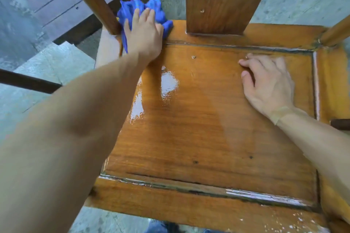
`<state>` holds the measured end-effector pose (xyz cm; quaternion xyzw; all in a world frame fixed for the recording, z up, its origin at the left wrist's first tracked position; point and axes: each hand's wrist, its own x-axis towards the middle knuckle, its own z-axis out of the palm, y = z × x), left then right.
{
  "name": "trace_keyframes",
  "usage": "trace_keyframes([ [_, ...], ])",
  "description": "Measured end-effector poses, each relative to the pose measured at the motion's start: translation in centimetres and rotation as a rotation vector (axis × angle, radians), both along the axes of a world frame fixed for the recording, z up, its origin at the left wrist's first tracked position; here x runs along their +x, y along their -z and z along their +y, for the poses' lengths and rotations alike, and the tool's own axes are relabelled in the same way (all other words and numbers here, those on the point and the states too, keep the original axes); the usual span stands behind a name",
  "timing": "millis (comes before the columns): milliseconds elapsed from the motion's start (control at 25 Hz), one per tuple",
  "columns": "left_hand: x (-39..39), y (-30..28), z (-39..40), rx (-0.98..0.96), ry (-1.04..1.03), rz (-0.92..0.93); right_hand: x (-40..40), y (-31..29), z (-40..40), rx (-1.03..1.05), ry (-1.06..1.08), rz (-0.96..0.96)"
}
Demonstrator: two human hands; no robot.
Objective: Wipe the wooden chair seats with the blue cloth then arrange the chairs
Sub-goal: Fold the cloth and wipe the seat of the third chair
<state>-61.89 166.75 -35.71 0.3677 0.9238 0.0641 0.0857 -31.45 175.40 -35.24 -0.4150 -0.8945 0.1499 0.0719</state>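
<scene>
Head view: left hand [144, 34] presses blue cloth [144, 12] on chair seat [208, 128]; right hand [269, 83] flat, fingers relaxed.

There are no words, numbers, labels or signs to read anywhere here.
</scene>
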Motion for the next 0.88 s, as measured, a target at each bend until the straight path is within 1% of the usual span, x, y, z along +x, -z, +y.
trace_keyframes([
  [80,3.0,0.5,-3.2,0.049,0.014,-0.031,-0.3,-0.5,0.3,-0.052,-0.002,-0.046],
  [160,7.0,0.2,-7.5,0.019,0.007,-0.055,0.0,-1.1,0.3,-0.127,-0.024,-0.09],
  [240,11.7,-0.4,-12.3,0.0,-0.054,-0.074,0.8,-1.6,-0.4,-0.18,-0.058,-0.099],
  [360,18.3,-1.4,-19.3,-0.11,-0.088,-0.082,3.3,-1.8,-1.0,-0.09,-0.065,-0.099],
  [440,19.5,-1.4,-20.7,-0.201,-0.095,-0.082,5.3,-1.5,0.0,-0.048,-0.019,-0.112],
  [520,16.9,-0.8,-18.0,-0.214,-0.115,-0.037,6.2,-1.3,1.3,-0.046,0.034,-0.099],
  [600,13.1,-0.3,-12.7,-0.14,-0.103,0.002,5.9,-1.1,1.8,-0.031,0.074,-0.05],
  [680,10.8,0.1,-7.4,-0.062,-0.039,-0.012,5.2,-1.5,1.9,-0.018,0.126,0.0],
  [760,12.1,0.4,-3.9,-0.027,0.098,0.002,4.9,-1.9,2.6,-0.045,0.128,-0.016],
  [880,16.3,0.1,-1.7,-0.009,0.395,-0.001,4.6,-4.0,4.7,-0.159,0.155,-0.063],
])
